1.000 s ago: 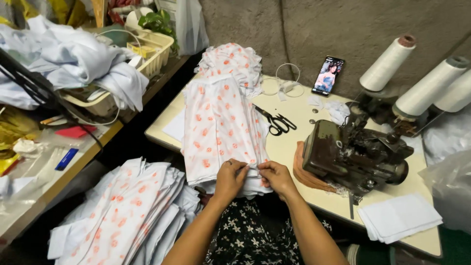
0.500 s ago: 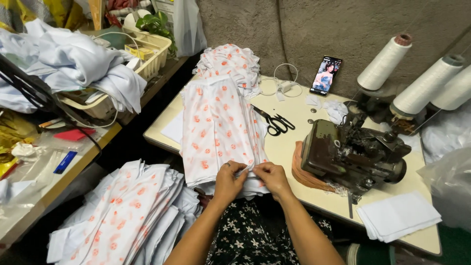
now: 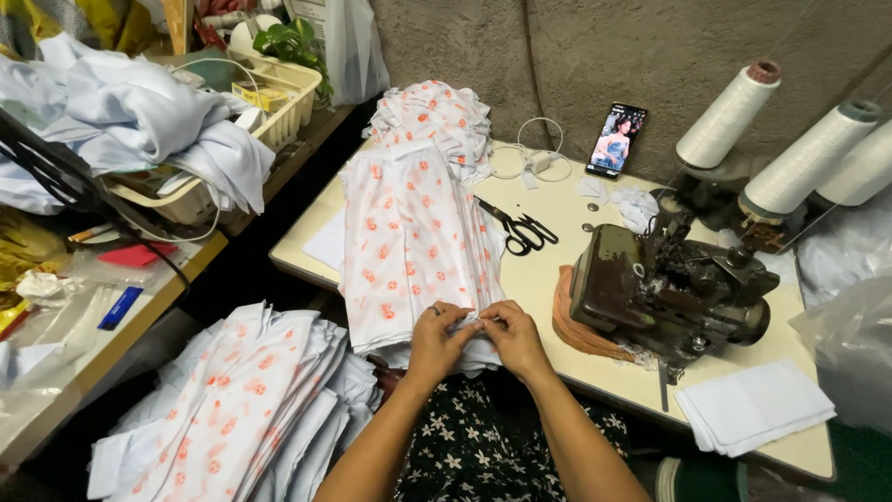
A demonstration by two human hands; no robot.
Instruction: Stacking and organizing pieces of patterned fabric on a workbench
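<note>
Both hands meet at the near edge of the bench (image 3: 557,242), fingertips pinched together on the hem of the topmost printed fabric piece (image 3: 409,251). The left hand (image 3: 439,342) has a ring on one finger and grips the cloth edge from the left; the right hand (image 3: 517,339) pinches the same edge from the right, the two touching at the fingertips. That piece is white with orange-red flower prints and lies on a stack of like pieces running from the bench's near edge toward the wall, where a rumpled heap of the same fabric (image 3: 435,121) sits. Just right of the stack lie black scissors (image 3: 520,228), blades pointing toward the heap. Further right stands a dark, worn overlock sewing machine (image 3: 664,293) with an orange-brown cloth (image 3: 576,330) tucked beneath its left side. Three white thread cones (image 3: 727,116) stand behind the machine. A phone (image 3: 617,139) with a lit screen leans on the wall, a white cable (image 3: 534,160) coiled beside it. A small pile of plain white pieces (image 3: 753,407) sits at the bench's right near corner. Below left of the bench, another big pile of printed pieces (image 3: 242,409) lies low down. On the left shelf, a cream plastic basket (image 3: 279,102) holds pale blue-white cloth (image 3: 121,112).
</note>
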